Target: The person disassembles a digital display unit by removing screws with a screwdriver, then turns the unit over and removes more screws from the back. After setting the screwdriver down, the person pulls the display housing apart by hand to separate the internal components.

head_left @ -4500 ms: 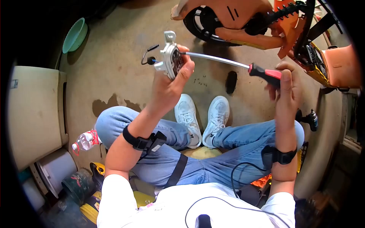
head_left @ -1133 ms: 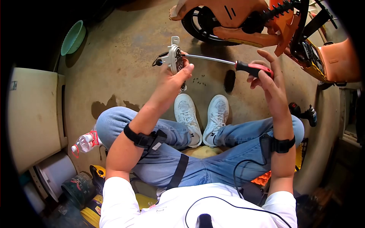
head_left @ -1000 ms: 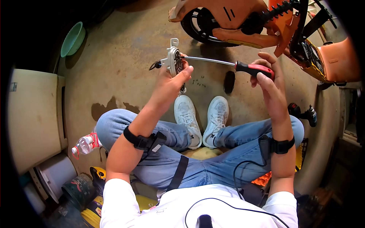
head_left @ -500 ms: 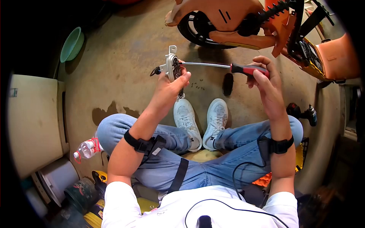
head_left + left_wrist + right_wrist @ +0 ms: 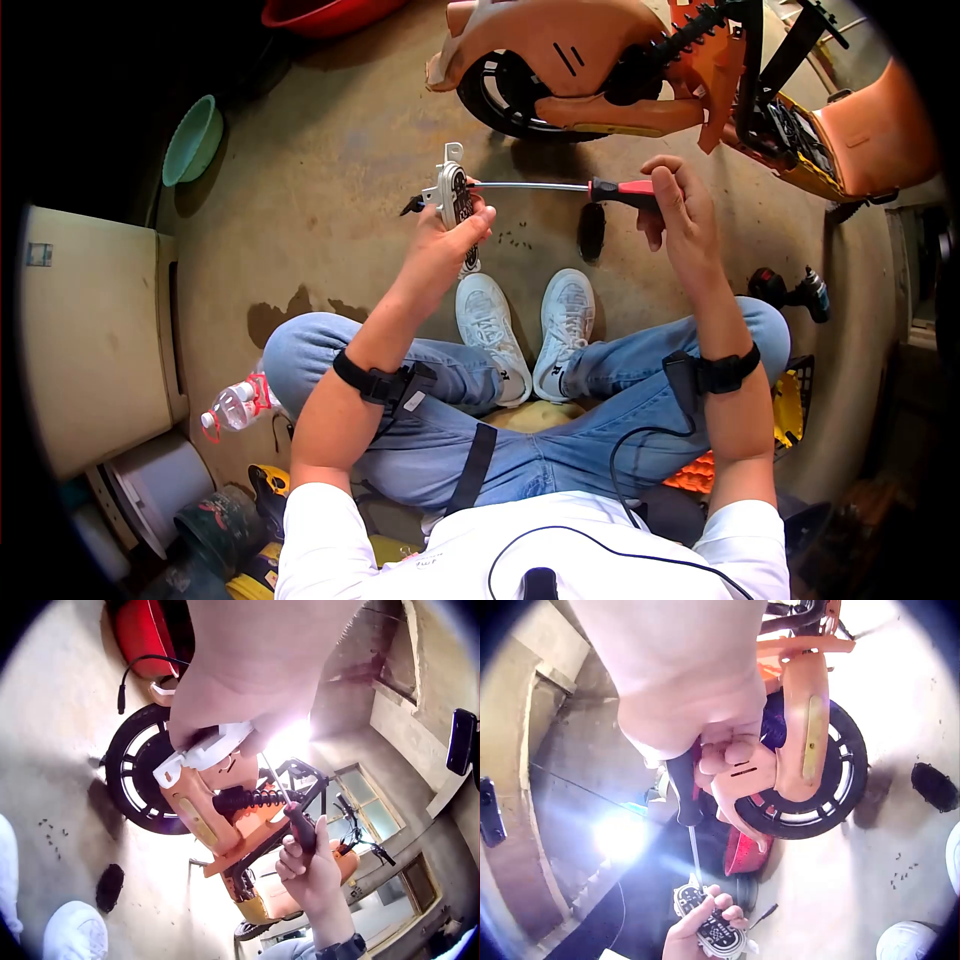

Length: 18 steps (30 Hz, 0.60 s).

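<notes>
My left hand (image 5: 435,255) grips a small white-cased panel unit (image 5: 446,196) by its sides. Its dark face (image 5: 718,937) carries pale markings, and it points toward my right hand. A mounting tab sticks out at the top, and a short black cable with a connector (image 5: 766,912) hangs off the back. With my right hand (image 5: 686,222) I hold a screwdriver by its red and black handle (image 5: 612,191), fingers curled round the rear part. The shaft (image 5: 530,185) runs level across to the panel, its tip at the upper part of the face.
An orange electric scooter (image 5: 590,115) stands ahead. Several small screws (image 5: 515,239) and a dark oval piece (image 5: 591,234) lie on the floor near my shoes. A cordless drill (image 5: 792,292) is at right, a plastic bottle (image 5: 236,406) and a green basin (image 5: 194,143) at left.
The head view has tilted up, bringing a red basin in. My right fingers, spread a second ago, now curl round the handle's end. The shaft lies more level, its tip still at the panel.
</notes>
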Tool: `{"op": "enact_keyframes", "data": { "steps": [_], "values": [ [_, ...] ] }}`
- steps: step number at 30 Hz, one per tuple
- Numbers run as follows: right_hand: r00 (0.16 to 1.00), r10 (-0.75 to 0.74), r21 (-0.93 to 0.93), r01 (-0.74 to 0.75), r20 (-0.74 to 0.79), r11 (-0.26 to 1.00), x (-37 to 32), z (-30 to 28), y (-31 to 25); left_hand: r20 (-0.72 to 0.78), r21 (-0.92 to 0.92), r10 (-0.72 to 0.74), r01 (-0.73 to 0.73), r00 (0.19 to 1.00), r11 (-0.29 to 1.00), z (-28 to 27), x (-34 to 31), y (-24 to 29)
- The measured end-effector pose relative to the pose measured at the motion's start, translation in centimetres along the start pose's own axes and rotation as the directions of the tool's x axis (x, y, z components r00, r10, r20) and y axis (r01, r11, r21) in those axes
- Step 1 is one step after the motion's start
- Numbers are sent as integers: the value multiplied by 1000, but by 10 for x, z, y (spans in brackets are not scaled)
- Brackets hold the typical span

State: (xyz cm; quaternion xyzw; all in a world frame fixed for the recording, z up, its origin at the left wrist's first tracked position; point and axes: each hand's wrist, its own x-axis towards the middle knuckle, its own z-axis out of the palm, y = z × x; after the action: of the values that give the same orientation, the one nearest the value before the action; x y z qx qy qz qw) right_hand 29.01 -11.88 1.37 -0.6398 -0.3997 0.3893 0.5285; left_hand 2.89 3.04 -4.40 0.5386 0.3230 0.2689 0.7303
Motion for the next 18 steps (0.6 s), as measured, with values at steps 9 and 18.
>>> {"op": "enact_keyframes", "data": {
  "steps": [9, 18],
  "values": [
    [975, -182, 66, 191, -125, 979, -6, 23, 0, 25, -38, 2, -1, 1000, 999, -2, -4, 6],
    [994, -56, 145, 69, -91, 987, -11, 27, -4, 50, -60, 23, -20, 999, 998, -3, -5, 7]
  ]
}}
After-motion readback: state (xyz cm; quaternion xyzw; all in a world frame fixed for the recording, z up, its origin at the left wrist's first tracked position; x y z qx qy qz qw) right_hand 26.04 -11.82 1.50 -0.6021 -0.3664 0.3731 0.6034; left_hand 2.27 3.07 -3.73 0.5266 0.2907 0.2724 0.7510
